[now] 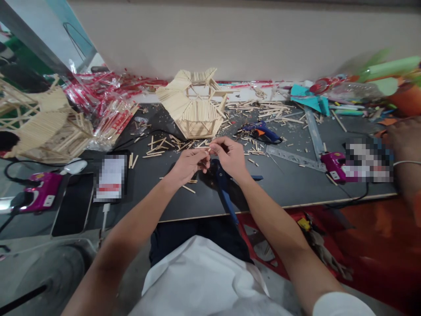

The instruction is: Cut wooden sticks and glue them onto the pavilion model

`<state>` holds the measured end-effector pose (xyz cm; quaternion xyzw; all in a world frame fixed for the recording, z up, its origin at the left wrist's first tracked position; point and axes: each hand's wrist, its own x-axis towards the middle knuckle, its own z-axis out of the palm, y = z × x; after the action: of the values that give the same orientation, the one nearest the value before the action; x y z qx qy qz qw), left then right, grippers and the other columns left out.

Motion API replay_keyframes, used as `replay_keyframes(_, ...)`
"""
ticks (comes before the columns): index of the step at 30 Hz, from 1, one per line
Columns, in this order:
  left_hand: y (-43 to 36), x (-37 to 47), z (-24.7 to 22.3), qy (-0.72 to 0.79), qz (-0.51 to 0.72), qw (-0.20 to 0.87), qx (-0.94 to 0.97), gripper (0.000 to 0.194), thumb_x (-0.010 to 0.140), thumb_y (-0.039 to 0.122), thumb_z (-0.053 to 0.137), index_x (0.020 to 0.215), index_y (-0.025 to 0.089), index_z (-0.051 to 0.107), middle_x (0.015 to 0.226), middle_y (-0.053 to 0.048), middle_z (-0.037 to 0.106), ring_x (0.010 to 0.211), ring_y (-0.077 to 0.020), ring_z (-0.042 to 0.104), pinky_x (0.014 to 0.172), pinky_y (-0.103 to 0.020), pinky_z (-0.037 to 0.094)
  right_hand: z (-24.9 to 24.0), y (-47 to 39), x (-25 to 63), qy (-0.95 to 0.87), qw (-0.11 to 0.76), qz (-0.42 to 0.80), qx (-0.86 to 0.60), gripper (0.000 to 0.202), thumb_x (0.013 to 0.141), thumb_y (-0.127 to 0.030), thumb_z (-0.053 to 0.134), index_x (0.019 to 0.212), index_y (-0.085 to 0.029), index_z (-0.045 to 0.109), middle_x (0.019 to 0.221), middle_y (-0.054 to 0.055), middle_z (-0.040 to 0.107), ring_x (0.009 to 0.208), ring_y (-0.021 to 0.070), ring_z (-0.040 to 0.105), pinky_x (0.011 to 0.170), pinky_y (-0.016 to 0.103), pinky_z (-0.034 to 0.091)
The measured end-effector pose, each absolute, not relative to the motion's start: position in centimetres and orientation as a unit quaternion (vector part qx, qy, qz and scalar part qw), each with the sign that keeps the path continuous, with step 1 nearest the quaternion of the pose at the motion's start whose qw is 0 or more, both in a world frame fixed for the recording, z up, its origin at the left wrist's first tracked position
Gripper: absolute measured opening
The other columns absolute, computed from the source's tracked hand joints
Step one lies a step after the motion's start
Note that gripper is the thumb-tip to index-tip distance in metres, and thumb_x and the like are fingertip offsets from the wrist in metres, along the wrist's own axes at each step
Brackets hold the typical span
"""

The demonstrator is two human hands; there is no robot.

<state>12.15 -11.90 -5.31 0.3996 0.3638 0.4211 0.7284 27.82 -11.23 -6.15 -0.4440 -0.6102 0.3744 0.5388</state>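
Note:
My left hand point(194, 161) and my right hand point(229, 156) meet over the front of the dark table. Both have their fingers pinched on a short thin wooden stick point(209, 149), mostly covered by the fingertips. Below the right hand lies a blue-handled cutting tool point(225, 193), its head partly hidden under the hands. Just beyond the fingers stands a model built of wooden sticks point(200, 112), with a fan-like roof. A blue glue gun point(263, 131) with an orange trigger lies to the right of the model.
Cut sticks point(159, 145) litter the table point(148, 184). Phones point(74, 204) and a purple socket block point(41, 191) are at left, near a second stick model point(49, 127). A clear ruler point(292, 158) lies right. Another person's arm point(408, 153) reaches in at far right.

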Motion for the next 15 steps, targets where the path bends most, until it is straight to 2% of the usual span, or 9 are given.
replay_keyframes(3, -12.2, 12.5, -5.1, 0.38, 0.426, 0.714, 0.406, 0.022, 0.074, 0.028, 0.075, 0.063, 0.013, 0.064, 0.059, 0.0, 0.057, 0.05, -0.0082, 0.055, 0.043, -0.018, 0.046, -6.5, -11.1, 27.8, -0.608, 0.556, 0.366, -0.433, 0.027, 0.087, -0.048, 0.068, 0.084, -0.021, 0.068, 0.07, 0.0, 0.069, 0.065, 0.0156, 0.066, 0.065, 0.03, 0.053)
replay_keyframes(7, -12.6, 13.0, -4.8, 0.396, 0.448, 0.686, 0.415, 0.021, 0.075, 0.025, 0.07, 0.059, 0.013, 0.062, 0.059, 0.0, 0.055, 0.049, -0.0076, 0.052, 0.042, -0.019, 0.044, -6.7, -11.2, 27.8, -0.609, 0.567, 0.35, -0.43, 0.027, 0.088, -0.048, 0.068, 0.085, -0.021, 0.069, 0.075, 0.001, 0.071, 0.068, 0.0151, 0.067, 0.067, 0.03, 0.054)
replay_keyframes(15, -12.8, 13.3, -4.6, 0.418, 0.458, 0.668, 0.411, 0.022, 0.077, 0.019, 0.061, 0.056, 0.014, 0.06, 0.056, 0.001, 0.052, 0.046, -0.0071, 0.048, 0.039, -0.019, 0.042, -6.7, -11.2, 27.5, -0.616, 0.586, 0.333, -0.409, 0.017, 0.09, -0.037, 0.067, 0.086, -0.021, 0.07, 0.078, 0.0, 0.071, 0.067, 0.0135, 0.067, 0.068, 0.029, 0.054)
